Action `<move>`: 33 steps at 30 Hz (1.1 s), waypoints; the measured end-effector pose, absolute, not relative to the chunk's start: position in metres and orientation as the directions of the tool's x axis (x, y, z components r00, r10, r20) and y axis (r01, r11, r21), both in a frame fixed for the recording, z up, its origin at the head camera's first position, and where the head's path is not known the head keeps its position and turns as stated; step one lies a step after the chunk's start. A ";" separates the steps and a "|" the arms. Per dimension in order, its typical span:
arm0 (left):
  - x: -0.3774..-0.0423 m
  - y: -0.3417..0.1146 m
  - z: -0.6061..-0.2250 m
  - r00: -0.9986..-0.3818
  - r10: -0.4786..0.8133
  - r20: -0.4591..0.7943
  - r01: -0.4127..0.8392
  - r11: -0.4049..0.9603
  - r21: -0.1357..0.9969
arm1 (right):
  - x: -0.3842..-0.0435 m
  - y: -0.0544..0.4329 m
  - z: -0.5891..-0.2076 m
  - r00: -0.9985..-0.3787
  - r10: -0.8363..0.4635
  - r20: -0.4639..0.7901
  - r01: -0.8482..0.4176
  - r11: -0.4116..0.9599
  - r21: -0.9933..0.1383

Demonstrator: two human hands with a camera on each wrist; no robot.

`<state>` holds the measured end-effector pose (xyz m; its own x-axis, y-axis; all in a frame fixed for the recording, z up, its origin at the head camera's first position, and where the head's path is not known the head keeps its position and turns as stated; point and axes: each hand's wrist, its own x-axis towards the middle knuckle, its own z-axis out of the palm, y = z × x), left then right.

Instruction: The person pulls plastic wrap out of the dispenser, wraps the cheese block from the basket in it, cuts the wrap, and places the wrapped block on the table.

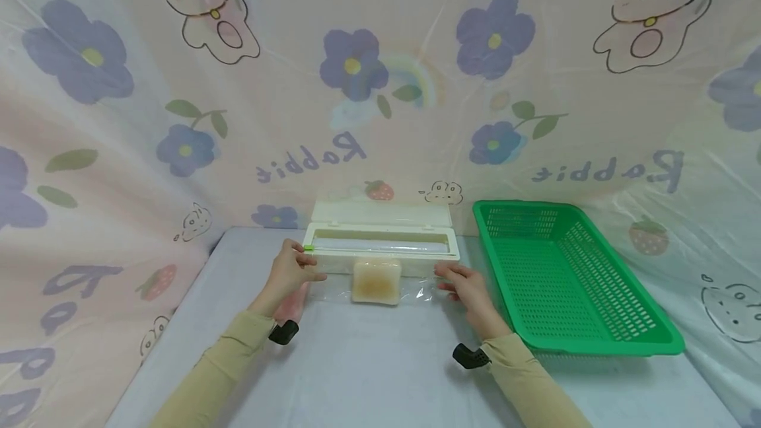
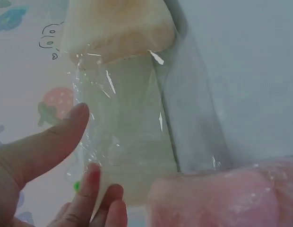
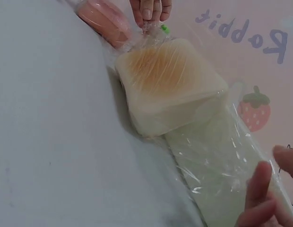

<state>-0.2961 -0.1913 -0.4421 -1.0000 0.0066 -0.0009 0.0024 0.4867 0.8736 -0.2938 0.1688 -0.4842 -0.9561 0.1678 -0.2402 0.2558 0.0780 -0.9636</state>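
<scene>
A slice of toast bread (image 1: 376, 281), pale with a browned top, lies against the front of a cream cling film dispenser (image 1: 333, 263). Clear cling film (image 2: 113, 99) clings over the bread and stretches out to both sides, wrinkled and shiny. My left hand (image 1: 291, 268) is at the film's left end, thumb and fingers apart in the left wrist view, fingertips right at the film. On the other side my right hand (image 1: 466, 286) reaches the film's right end, with a gap between thumb (image 3: 284, 158) and forefinger. The dispenser's lid (image 1: 380, 213) stands raised behind it.
A pink film-wrapped item (image 2: 222, 198) lies by my left wrist. The dispenser's green slider (image 1: 308, 248) sits at its left end. To the right stands a green perforated basket (image 1: 514, 302). A patterned cloth (image 1: 404, 131) hangs behind the white table (image 1: 368, 375).
</scene>
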 end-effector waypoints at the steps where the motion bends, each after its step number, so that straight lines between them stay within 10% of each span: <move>1: -0.297 -0.192 -0.443 -1.000 0.000 0.016 0.014 0.480 0.877 | -0.294 0.168 -0.485 -0.961 0.153 -0.231 0.246 0.085 -0.966; 33: -0.295 -0.218 -0.462 -0.924 0.353 0.148 0.280 0.361 0.890 | -0.297 0.169 -0.495 -0.995 0.043 -0.093 0.078 -0.274 -0.959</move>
